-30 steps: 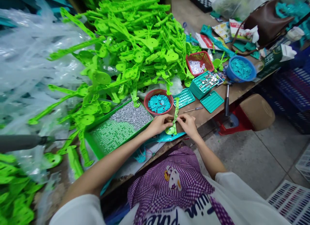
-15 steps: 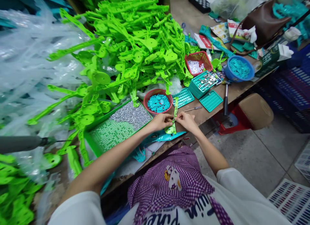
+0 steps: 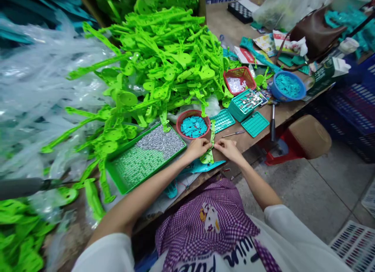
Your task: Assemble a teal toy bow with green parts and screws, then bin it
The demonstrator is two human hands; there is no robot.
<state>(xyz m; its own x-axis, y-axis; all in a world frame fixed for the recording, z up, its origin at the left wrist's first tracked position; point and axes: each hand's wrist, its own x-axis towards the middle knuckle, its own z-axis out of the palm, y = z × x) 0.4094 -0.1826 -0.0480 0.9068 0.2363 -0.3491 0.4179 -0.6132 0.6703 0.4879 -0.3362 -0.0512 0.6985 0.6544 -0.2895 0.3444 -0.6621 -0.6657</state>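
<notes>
A long lime-green plastic part (image 3: 208, 158) with a rounded lower end lies at the table's front edge, partly over a turquoise piece (image 3: 202, 167). My left hand (image 3: 199, 147) is closed in a pinch at the middle of the green part, on its left side. From the right, my right hand (image 3: 228, 148) meets it with thumb and forefinger pressed together at the part's edge. Anything small between those right fingertips is too tiny to make out. Just beyond my left hand is a red round basket (image 3: 179, 127) of turquoise pieces (image 3: 193, 126).
A green tray (image 3: 117, 185) of small metal pieces lies left of my hands. Behind it rises a heap of lime-green parts (image 3: 164, 65). To the right are a screwdriver (image 3: 234, 133), turquoise trays (image 3: 255, 124), a hammer (image 3: 273, 121) and a blue basin (image 3: 275, 91). A power tool (image 3: 23, 188) juts in at left.
The view has shifted slightly. My fingers stay at the middle of the green part, and my right hand's fingers look a little straighter and less over it.
</notes>
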